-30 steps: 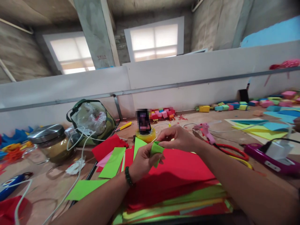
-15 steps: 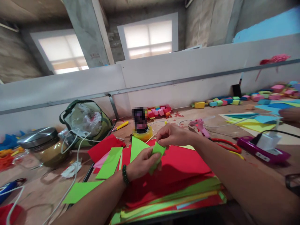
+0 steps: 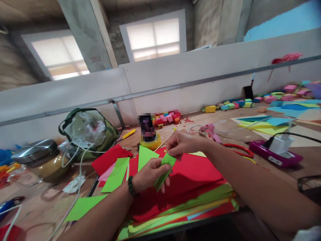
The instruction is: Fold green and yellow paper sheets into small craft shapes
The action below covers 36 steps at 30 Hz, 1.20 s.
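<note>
A small folded piece of green paper [image 3: 165, 167] is held up over a stack of coloured sheets. My left hand [image 3: 151, 172], with a dark bead bracelet at its wrist, pinches it between thumb and fingers. At its upper end, the fingertips of my right hand [image 3: 179, 144] are closed on the paper's edge. Beneath both hands lies red paper [image 3: 195, 174] on top of the stack. A green triangular sheet [image 3: 145, 157] stands just behind my left hand, and green strips [image 3: 115, 175] lie to the left.
A lidded glass jar [image 3: 45, 160] and a camouflage bag [image 3: 107, 134] stand at left. A yellow cutter [image 3: 128, 134] lies behind. On the right are a pink glue gun [image 3: 212, 133], red-handled scissors [image 3: 240, 150] and a purple power strip [image 3: 276, 155]. Small paper blocks [image 3: 167, 117] line the wall.
The green paper now looks like a narrower, longer strip, tilted between my hands. The view has shifted slightly. The other person's hand at far right is no longer visible.
</note>
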Available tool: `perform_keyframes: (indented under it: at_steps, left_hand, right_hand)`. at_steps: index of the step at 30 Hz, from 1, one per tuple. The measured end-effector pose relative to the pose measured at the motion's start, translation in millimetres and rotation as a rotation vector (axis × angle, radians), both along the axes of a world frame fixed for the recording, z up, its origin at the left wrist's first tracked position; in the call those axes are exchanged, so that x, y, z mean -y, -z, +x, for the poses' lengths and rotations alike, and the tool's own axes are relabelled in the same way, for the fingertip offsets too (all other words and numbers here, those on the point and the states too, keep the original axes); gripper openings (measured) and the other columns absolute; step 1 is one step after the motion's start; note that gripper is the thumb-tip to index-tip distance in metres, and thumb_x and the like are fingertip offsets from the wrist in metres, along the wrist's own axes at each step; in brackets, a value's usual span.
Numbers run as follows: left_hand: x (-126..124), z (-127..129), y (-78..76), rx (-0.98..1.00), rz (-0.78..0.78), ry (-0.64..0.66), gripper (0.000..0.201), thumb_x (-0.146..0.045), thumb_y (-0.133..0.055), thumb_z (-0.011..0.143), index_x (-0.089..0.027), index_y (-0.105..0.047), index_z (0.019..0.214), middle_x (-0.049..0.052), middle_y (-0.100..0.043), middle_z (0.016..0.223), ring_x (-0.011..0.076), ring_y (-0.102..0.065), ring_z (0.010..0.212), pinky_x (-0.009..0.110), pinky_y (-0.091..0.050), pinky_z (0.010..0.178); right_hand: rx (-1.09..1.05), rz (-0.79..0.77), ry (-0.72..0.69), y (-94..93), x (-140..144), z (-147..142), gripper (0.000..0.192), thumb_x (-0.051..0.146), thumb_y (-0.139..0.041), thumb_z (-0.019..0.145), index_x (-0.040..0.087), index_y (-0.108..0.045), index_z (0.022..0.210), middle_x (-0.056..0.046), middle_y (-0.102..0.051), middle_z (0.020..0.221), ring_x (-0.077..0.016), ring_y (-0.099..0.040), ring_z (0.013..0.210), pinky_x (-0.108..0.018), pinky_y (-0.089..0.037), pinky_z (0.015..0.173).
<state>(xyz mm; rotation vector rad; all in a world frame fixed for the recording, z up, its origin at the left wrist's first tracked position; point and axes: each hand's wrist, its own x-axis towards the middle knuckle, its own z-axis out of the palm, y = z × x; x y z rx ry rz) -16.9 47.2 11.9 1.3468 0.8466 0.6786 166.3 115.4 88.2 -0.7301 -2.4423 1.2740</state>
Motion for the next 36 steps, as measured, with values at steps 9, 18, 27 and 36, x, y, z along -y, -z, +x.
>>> perform_keyframes:
  at_steps: [9, 18, 27, 36]
  left_hand:
    - [-0.2, -0.2, 1.0, 0.043, -0.027, 0.028, 0.040, -0.051, -0.066, 0.075, -0.015, -0.051, 0.077, 0.001, -0.065, 0.058, 0.0080, -0.054, 0.035, 0.015, -0.038, 0.033]
    - [-2.2, -2.3, 3.3, 0.078, 0.024, 0.000, 0.033, -0.043, -0.068, 0.076, -0.012, -0.056, 0.082, 0.001, -0.067, 0.063, 0.0051, -0.051, 0.034, 0.015, -0.034, 0.033]
    - [0.0, -1.0, -2.4, 0.031, -0.006, 0.003, 0.038, -0.047, -0.072, 0.071, -0.013, -0.056, 0.076, 0.001, -0.066, 0.060, 0.0078, -0.055, 0.036, 0.015, -0.038, 0.032]
    - [-4.2, -4.1, 0.2, 0.037, 0.028, -0.031, 0.034, -0.043, -0.070, 0.074, -0.013, -0.057, 0.080, 0.001, -0.066, 0.062, 0.0089, -0.057, 0.038, 0.015, -0.038, 0.033]
  right_hand:
    - [0.012, -0.018, -0.004, 1.3, 0.2, 0.1, 0.013, 0.018, -0.057, 0.070, 0.012, -0.067, 0.064, 0.002, -0.061, 0.048, -0.0082, -0.058, 0.043, -0.016, -0.048, 0.045]
    - [0.013, -0.036, 0.045, 2.2, 2.5, -3.2, 0.013, 0.020, -0.058, 0.069, 0.013, -0.066, 0.062, 0.002, -0.062, 0.048, -0.0084, -0.058, 0.042, -0.016, -0.047, 0.044]
    - [0.023, -0.090, -0.026, 3.2, -1.1, -1.2, 0.012, 0.018, -0.058, 0.069, 0.013, -0.068, 0.066, 0.002, -0.064, 0.051, -0.0084, -0.061, 0.046, -0.017, -0.050, 0.048]
    - [-0.005, -0.153, 0.110, 3.3, 4.0, -7.8, 0.012, 0.017, -0.058, 0.067, 0.014, -0.062, 0.056, 0.002, -0.063, 0.047, -0.0086, -0.058, 0.040, -0.016, -0.047, 0.042]
